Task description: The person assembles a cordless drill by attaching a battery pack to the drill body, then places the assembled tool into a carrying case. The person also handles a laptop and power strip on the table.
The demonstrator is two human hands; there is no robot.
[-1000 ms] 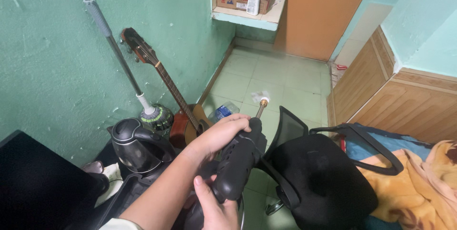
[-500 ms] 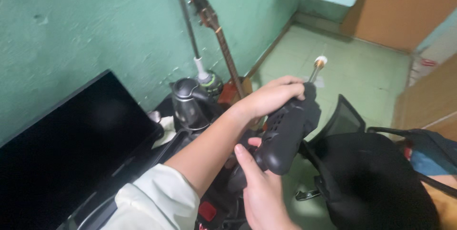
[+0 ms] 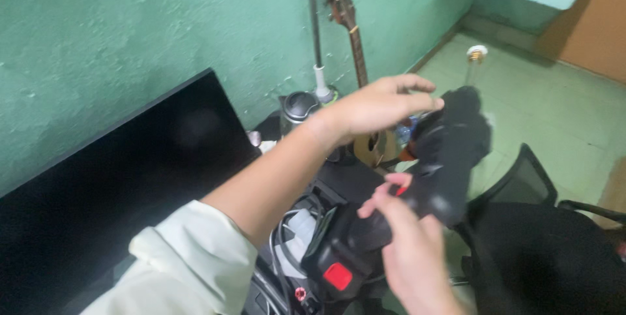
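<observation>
Left hand (image 3: 375,106): hovers over the front of the black power drill (image 3: 443,158), fingers spread and just above its body, not clearly touching.
Right hand (image 3: 407,250): wrapped around the drill's handle from below, forefinger up near the trigger.
Drill: tilted, its bit with a brass-coloured tip (image 3: 476,55) pointing away towards the floor (image 3: 554,106); red patch low on the grip.
Left of it: dark monitor (image 3: 124,184) by the green wall (image 3: 130,34).
Behind: kettle (image 3: 298,109), guitar (image 3: 355,60), metal pole (image 3: 314,28).
Right: black office chair (image 3: 548,250).

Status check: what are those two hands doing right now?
Right hand grips black power drill at its handle. Left hand open, at drill's top. Black chair close beside.
</observation>
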